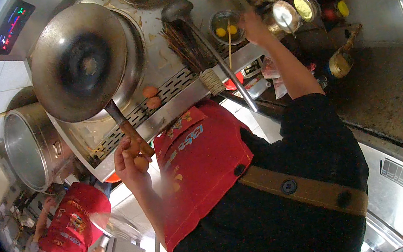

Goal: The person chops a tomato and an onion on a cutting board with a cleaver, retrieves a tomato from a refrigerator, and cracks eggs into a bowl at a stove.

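Note:
My left hand [131,168] holds a brown egg [141,164] beside the wooden handle [136,138] of a wok [80,62]. A second rounded brown shape at its fingers may be another egg. My right hand [256,27] is at the right rim of a small bowl [214,21]; its fingertips are blurred, so I cannot tell if they hold something. Two yolks [221,32] lie in clear egg white in the bowl. A pair of chopsticks [230,51] leans out over the near rim. Two brown eggs [152,97] rest on the slotted front strip of the stove.
A bamboo wok brush [185,45] and a long-handled ladle [208,42] lie left of the bowl. Seasoning pots [284,16] crowd the right. A large metal pot [25,150] stands left, with a lit control panel [12,27] above. A co-worker [75,225] stands at lower left.

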`<state>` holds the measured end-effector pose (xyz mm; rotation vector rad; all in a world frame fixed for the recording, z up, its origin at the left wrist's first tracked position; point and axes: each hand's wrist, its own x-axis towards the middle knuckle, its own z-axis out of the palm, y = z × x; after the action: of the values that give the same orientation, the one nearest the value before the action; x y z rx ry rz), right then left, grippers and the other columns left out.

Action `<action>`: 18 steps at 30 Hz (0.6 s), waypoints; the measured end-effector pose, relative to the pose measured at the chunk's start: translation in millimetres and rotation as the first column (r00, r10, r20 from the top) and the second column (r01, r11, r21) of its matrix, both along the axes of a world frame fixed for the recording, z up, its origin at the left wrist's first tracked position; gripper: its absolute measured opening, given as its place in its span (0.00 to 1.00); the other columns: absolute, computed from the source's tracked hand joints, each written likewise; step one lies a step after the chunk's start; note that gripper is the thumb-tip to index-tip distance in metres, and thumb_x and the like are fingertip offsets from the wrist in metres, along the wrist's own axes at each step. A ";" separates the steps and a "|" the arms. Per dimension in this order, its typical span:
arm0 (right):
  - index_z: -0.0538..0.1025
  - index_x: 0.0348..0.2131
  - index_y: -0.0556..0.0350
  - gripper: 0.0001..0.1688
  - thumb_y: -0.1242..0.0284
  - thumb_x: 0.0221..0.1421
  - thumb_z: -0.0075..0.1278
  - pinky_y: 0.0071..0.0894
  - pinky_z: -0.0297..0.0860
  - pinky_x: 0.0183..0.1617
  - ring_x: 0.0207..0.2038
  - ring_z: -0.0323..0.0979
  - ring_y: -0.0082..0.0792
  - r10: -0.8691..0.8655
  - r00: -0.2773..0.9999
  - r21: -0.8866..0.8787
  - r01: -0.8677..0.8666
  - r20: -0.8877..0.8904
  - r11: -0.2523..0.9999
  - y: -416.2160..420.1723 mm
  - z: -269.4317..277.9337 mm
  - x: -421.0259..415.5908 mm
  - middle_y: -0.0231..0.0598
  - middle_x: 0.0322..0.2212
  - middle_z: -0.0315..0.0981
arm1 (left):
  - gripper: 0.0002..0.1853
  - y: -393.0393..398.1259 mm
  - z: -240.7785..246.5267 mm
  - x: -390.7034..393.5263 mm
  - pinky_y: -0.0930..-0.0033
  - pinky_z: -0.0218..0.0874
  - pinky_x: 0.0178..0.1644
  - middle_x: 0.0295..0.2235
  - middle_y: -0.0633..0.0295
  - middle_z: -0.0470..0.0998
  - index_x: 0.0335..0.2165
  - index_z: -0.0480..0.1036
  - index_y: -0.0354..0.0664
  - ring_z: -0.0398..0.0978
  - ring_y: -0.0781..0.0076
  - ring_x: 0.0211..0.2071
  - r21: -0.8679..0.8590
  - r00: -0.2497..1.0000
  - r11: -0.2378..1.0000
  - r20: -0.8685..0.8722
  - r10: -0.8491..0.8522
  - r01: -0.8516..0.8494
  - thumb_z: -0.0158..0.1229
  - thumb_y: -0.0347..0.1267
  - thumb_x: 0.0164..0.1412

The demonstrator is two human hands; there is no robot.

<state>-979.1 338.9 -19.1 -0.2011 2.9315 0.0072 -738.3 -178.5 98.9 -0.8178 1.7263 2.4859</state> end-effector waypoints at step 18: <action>0.82 0.33 0.48 0.12 0.78 0.47 0.53 0.47 0.69 0.49 0.45 0.70 0.49 0.299 0.952 0.133 -0.289 -0.063 0.948 -6.7 -10.2 4.8 0.41 0.36 0.75 | 0.16 3.7 1.7 4.1 0.72 0.70 0.30 0.45 0.50 0.76 0.48 0.71 0.34 0.78 0.64 0.39 -0.017 1.000 1.000 -0.009 -0.005 0.005 0.53 0.35 0.68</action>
<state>-974.4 332.2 -29.3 -0.6304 2.9391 0.2445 -734.3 -174.8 100.6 -0.8044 1.7527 2.4787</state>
